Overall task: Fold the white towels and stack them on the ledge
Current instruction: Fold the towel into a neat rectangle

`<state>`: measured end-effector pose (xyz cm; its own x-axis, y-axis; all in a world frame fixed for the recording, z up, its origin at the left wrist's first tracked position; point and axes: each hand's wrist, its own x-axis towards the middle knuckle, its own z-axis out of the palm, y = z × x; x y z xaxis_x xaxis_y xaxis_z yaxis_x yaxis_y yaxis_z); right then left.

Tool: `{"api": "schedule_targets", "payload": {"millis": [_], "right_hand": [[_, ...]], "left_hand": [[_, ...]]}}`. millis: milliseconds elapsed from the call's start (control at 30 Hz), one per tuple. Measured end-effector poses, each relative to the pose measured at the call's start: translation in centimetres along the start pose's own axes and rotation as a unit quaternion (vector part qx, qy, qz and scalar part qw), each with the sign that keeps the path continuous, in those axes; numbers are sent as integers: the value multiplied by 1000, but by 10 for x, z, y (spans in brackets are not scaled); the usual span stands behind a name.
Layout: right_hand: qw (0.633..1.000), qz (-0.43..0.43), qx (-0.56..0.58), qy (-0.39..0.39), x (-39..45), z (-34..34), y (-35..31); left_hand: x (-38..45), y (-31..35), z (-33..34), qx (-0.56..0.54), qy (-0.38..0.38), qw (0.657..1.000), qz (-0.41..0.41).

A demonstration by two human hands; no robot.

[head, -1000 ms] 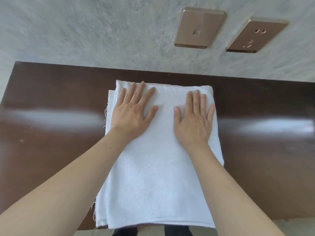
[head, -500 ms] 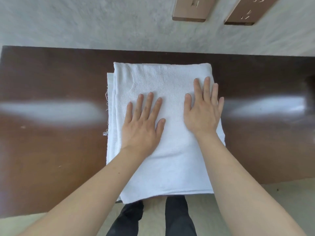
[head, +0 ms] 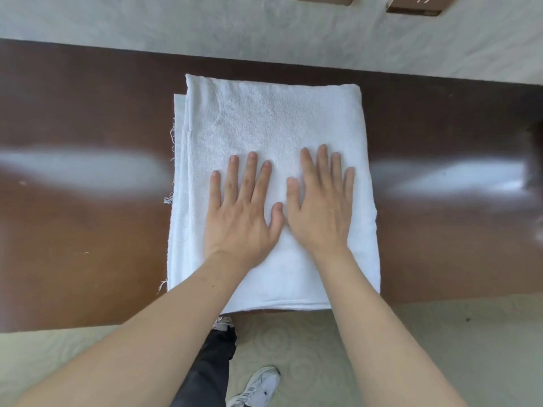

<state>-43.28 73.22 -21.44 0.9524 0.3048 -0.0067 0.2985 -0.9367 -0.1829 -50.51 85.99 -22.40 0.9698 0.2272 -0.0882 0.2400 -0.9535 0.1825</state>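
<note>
A folded white towel (head: 273, 118) lies flat on the dark brown wooden ledge (head: 88, 230), its near edge reaching the ledge's front edge. A lower layer with frayed threads sticks out along its left side. My left hand (head: 241, 218) and my right hand (head: 323, 210) rest palm down, side by side, on the near half of the towel. Fingers are spread and flat, thumbs almost touching. Neither hand holds anything.
A grey textured wall (head: 205, 30) rises behind the ledge, with two bronze socket plates (head: 414, 7) at the top edge. Below the ledge are pale patterned floor (head: 440, 348), a dark trouser leg and a white sneaker (head: 258, 386).
Both hands have slid toward me over the towel, from its far end to its near half, and have come closer together. The camera has tipped further down.
</note>
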Motion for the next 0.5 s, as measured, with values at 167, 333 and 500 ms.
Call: {"api": "schedule_targets", "payload": {"millis": [167, 333, 500], "right_hand": [[999, 0, -41, -18, -51, -4, 34], [985, 171, -22, 29, -66, -10, 44], [999, -29, -39, -14, -77, 2, 24]], "left_hand": [[-1, -2, -1, -2, 19, 1000, -2], [-2, 0, 0, -9, 37, 999, -3], [-2, -1, 1, -6, 47, 999, -5]]}}
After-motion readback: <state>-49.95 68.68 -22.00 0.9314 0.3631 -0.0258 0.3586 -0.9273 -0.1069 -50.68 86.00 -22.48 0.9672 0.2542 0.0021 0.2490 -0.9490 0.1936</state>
